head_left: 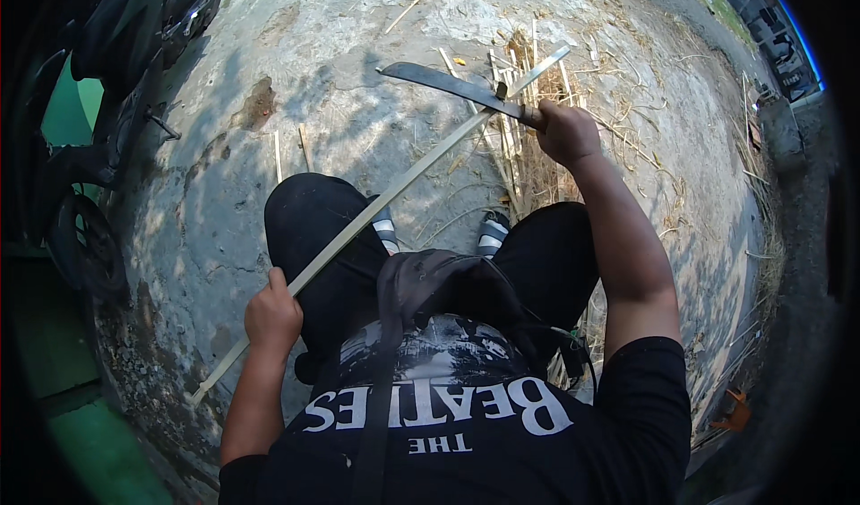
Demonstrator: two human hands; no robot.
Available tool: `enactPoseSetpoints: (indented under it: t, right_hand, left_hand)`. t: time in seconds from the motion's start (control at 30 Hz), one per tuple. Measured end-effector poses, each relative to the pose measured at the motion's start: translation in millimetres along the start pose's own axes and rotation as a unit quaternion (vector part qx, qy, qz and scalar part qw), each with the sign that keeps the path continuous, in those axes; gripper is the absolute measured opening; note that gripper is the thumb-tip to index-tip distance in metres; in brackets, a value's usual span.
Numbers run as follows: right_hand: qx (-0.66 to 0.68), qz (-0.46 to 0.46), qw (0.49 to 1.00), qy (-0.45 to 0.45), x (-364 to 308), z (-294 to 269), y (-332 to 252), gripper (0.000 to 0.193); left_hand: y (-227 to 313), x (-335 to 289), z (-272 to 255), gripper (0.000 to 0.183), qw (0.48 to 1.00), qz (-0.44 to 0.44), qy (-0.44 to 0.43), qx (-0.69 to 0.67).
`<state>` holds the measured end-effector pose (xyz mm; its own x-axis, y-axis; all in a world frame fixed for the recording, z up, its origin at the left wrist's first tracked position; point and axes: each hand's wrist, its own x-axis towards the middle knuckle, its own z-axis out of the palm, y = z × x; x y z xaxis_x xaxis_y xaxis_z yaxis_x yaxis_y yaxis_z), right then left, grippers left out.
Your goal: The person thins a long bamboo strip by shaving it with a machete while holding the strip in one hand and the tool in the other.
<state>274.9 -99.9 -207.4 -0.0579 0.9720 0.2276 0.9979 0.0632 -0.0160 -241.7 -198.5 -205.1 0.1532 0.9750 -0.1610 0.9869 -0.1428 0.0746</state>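
A long, pale bamboo strip [394,185] slants from the lower left to the upper right, passing over my left knee. My left hand [273,313] is closed round its lower part, and the tail end sticks out behind the fist. In my right hand [568,134] is the handle of a machete [439,81], its long dark blade pointing left. The blade crosses the strip near the strip's far end. A small dark curl [502,89] shows at that crossing; whether it is a shaving or part of the blade I cannot make out.
Several thin bamboo strips [511,160] and shavings lie on the concrete ground [340,120] beyond my feet, with a lone strip [417,1] farther off. A parked motorbike [116,75] stands at the left. An orange object [736,411] lies at the lower right.
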Motion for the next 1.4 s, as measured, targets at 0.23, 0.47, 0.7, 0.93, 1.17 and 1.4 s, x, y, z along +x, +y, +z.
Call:
enactPoseSetpoints:
  t: [0.23,0.47,0.7,0.93,1.17,1.4]
  right_hand:
    - [0.213,0.149,0.955,-0.144,7,-5,-10,0.021]
    - [0.156,0.162,0.962,-0.154,-5,-14,-30,0.019]
    - [-0.031,-0.054,0.998,-0.002,-7,-16,-17,0.011]
    - [-0.05,0.015,0.993,0.103,-10,10,15,0.013]
    - [0.114,0.153,0.969,-0.157,-8,-6,-11,0.022]
    - [0.139,0.156,0.966,-0.154,-12,-26,-26,0.018]
  left_hand:
    - [-1,0,4,0.024,0.999,0.006,0.032,0.014]
    - [1,6,-2,0.029,1.0,0.011,0.014,-0.002]
    - [-12,5,9,0.035,0.999,0.021,0.023,-0.011]
    - [1,5,6,0.037,1.0,-0.004,0.001,-0.016]
    - [2,7,-5,0.034,1.0,0.007,0.0,-0.015]
    - [3,5,-5,0.03,1.0,0.003,0.002,-0.001]
